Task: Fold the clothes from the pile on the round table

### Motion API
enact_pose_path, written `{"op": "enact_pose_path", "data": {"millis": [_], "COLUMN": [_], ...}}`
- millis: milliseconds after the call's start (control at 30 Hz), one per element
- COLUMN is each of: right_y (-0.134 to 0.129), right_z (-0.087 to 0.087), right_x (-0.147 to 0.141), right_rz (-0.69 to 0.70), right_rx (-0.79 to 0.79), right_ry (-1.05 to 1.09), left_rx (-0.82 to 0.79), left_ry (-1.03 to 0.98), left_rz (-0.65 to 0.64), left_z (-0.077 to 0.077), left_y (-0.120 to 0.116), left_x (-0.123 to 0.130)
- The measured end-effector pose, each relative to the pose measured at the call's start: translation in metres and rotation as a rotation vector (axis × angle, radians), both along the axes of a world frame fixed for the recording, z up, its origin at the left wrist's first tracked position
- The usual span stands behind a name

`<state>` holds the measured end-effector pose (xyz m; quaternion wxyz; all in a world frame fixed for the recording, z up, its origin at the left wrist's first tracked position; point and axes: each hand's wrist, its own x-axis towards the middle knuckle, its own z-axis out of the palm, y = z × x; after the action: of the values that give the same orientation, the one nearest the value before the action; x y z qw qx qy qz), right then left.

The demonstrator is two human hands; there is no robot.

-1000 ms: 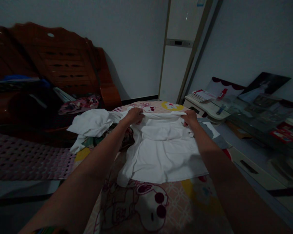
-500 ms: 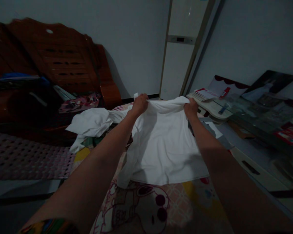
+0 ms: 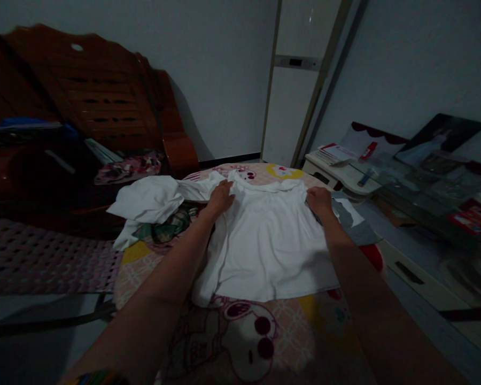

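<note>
A white garment, probably a shirt (image 3: 272, 240), lies spread on a round table with a patterned cover (image 3: 292, 331), its hem toward me. My left hand (image 3: 221, 198) is closed on the garment's far left corner. At the far right corner my right hand (image 3: 319, 201) has its fingers curled on the cloth. Soft folds run down the middle of the fabric. To the left sits a crumpled white cloth (image 3: 148, 199) on top of a green plaid cloth (image 3: 166, 229). A grey garment (image 3: 355, 224) with a white patch lies right of my right hand.
A wooden chair (image 3: 100, 101) with clothes on it stands at the back left, and a woven pink seat (image 3: 52, 256) is nearer. On the right is a glass-topped cabinet (image 3: 409, 198) with papers (image 3: 332, 154). A tall white unit (image 3: 292, 107) stands behind the table.
Both hands have come down with the garment's far edge, which was held up before and now rests on the table. My left hand moved slightly left, and the table's far edge now shows.
</note>
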<state>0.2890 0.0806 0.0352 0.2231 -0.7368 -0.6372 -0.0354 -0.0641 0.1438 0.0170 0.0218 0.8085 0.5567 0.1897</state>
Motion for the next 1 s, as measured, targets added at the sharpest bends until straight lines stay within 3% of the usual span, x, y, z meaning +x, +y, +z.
{"op": "enact_pose_path", "data": {"millis": [133,300,400,533,667,833,1000], "right_y": [-0.042,-0.084,-0.1,-0.111,-0.118,-0.124,-0.123], "right_z": [0.006,-0.003,-0.008,-0.007,-0.008,-0.019,-0.011], "right_x": [0.008,-0.014,-0.027,-0.028,-0.014,-0.001,-0.008], "right_rz": [-0.197,-0.27,-0.276,-0.325,-0.368,-0.31,-0.31], "right_rx": [-0.07,-0.311,-0.338,-0.322,-0.41,-0.374,-0.328], "right_ry": [-0.001,-0.107,-0.228,-0.272,-0.24,-0.234,-0.133], "left_rx": [-0.046,-0.132,-0.135,-0.084,-0.052,-0.044,-0.048], "left_ry": [0.026,0.085,0.044,-0.019,-0.072,-0.129,-0.147], "left_rz": [0.1,0.209,0.233,0.204,0.186,0.185,0.203], "left_z": [-0.004,-0.012,-0.016,-0.025,-0.031,-0.03,-0.029], "left_y": [-0.035,-0.063,-0.069,-0.07,-0.069,-0.067,-0.067], "left_x": [-0.023,-0.035,-0.035,-0.035,-0.038,-0.038,-0.037]}}
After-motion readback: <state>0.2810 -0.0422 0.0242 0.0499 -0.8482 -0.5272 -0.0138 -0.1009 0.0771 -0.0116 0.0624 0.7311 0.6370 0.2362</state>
